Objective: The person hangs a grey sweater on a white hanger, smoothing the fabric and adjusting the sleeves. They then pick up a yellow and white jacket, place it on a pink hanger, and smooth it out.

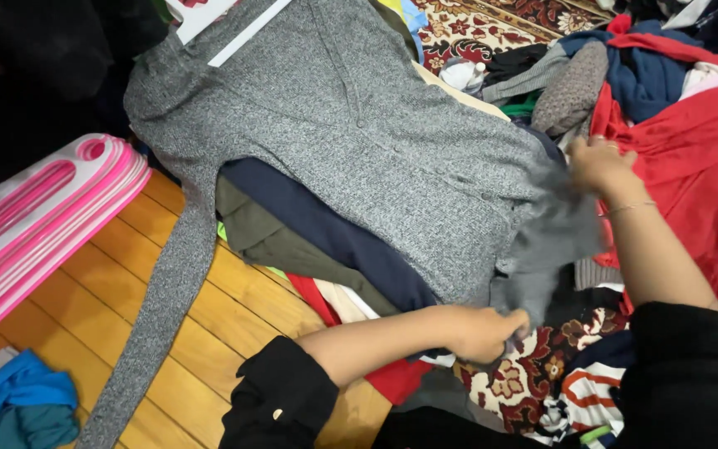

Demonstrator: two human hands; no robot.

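Grey cardigan (376, 141) in both hands

I see a floor of warm honey-coloured wooden boards (209, 324), lit evenly. A patterned red and cream rug (492, 25) covers the far side and reappears lower right. The upper left corner lies in deep shadow

Two hands: a left hand (482, 333) and a right hand (598, 164). One speckled grey knit cardigan (359, 125) lies spread over one stack of folded clothes (326, 241). One pile of pink-and-white plastic boards (35, 224). One red fabric garment (700, 166). One blue cloth (18, 403).
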